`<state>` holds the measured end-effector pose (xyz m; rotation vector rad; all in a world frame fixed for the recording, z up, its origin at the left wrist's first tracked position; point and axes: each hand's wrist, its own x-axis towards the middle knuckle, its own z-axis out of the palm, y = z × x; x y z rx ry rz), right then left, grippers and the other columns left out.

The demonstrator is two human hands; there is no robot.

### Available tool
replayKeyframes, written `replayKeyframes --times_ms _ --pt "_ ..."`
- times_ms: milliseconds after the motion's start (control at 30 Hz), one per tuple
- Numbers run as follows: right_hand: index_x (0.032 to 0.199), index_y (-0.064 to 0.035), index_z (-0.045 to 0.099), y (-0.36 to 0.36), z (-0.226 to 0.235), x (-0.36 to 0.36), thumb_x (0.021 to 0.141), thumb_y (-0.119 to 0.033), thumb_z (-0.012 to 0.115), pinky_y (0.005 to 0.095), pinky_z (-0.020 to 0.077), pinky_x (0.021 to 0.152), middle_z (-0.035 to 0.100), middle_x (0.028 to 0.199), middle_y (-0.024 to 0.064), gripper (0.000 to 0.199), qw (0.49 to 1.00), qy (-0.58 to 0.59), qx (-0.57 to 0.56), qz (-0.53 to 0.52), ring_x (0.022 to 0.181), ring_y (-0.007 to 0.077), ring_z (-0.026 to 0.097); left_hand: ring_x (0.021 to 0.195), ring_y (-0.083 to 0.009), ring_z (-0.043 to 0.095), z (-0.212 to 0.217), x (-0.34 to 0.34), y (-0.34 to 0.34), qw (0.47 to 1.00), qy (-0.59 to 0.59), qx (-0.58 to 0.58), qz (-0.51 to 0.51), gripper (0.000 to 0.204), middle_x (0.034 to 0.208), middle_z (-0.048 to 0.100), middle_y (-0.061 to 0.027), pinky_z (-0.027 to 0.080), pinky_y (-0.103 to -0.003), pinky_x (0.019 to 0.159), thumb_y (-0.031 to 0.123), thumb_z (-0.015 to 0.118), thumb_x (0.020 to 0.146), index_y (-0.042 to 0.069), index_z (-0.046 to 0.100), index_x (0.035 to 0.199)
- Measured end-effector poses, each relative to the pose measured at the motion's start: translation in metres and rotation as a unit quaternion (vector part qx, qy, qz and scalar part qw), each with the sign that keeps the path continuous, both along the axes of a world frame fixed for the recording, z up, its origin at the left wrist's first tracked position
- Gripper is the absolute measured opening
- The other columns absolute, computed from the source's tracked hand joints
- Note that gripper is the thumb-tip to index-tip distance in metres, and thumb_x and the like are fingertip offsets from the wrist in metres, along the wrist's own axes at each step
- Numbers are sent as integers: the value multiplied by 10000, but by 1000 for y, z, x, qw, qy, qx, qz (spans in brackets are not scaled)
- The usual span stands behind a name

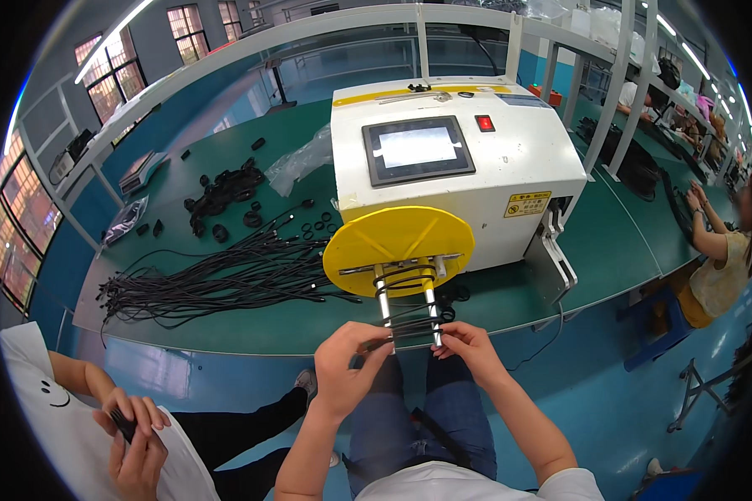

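A black cable is looped around two metal posts that stick out from the yellow disc of a white winding machine. My left hand pinches the cable by the left post's end. At the right post's end, the fingers of my right hand are closed on the cable too. More turns of it sit closer to the disc. Parts of the fingertips are hidden behind the loops.
Many loose black cables lie on the green table left of the machine, with black coiled bundles and a clear plastic bag behind. A person holding a small black object stands at lower left. Another person sits far right.
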<state>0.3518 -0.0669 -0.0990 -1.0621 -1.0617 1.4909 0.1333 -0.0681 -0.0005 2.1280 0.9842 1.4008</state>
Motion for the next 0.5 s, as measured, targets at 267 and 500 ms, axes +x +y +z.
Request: replayKeyframes --times_ms 267,500 --pt "1063 13 583 -2 2 -2 896 -72 508 245 498 711 647 847 98 202 1000 1 -5 4 776 146 625 682 -107 577 -24 -9 5 986 -140 -92 -25 161 837 578 -77 502 -200 548 -91 648 742 -18 656 884" --pt "1058 21 577 -1 2 -4 893 -73 516 248 499 709 647 846 104 199 1000 2 -2 8 772 152 626 657 -109 583 -28 -11 5 981 -147 -127 -18 137 804 564 -75 504 -192 540 -98 641 747 -35 655 868"
